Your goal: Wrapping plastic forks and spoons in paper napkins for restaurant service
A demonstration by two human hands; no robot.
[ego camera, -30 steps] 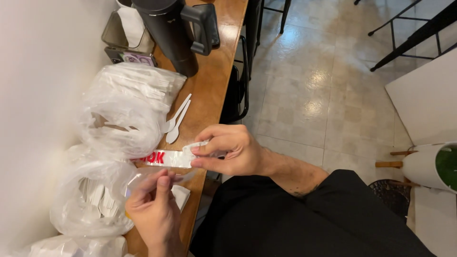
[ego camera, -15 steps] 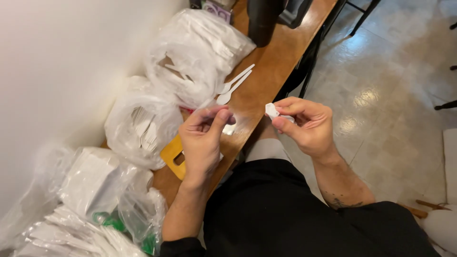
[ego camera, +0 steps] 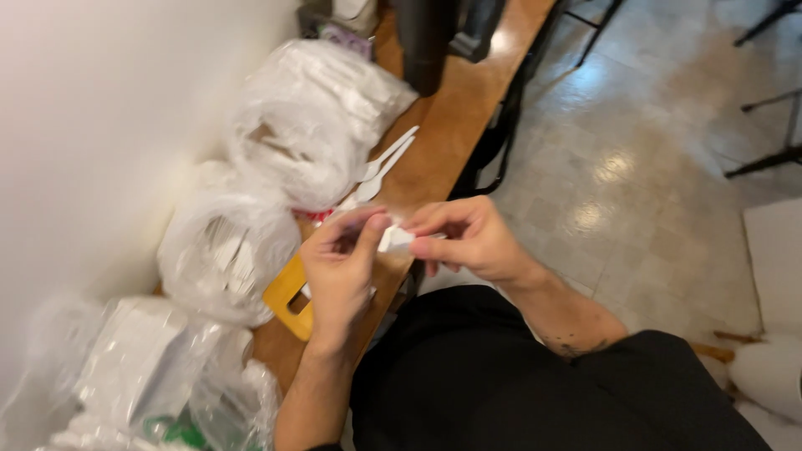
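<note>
- Head view: the left hand (ego camera: 341, 266) and right hand (ego camera: 468, 238) meet above the bench (ego camera: 434, 159) edge, fingers of both pinched on one small white packet (ego camera: 395, 240).
- The packet spans the gap between the fingertips, its long axis roughly left to right, each hand equally near.
- Two white plastic spoons (ego camera: 386, 167) lie beyond on the bench, beside clear bags of cutlery (ego camera: 313, 125).

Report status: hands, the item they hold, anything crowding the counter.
Left hand and right hand both pinch a small white packet above the counter edge. Plastic spoons and clear bags of cutlery lie close behind it.
</note>
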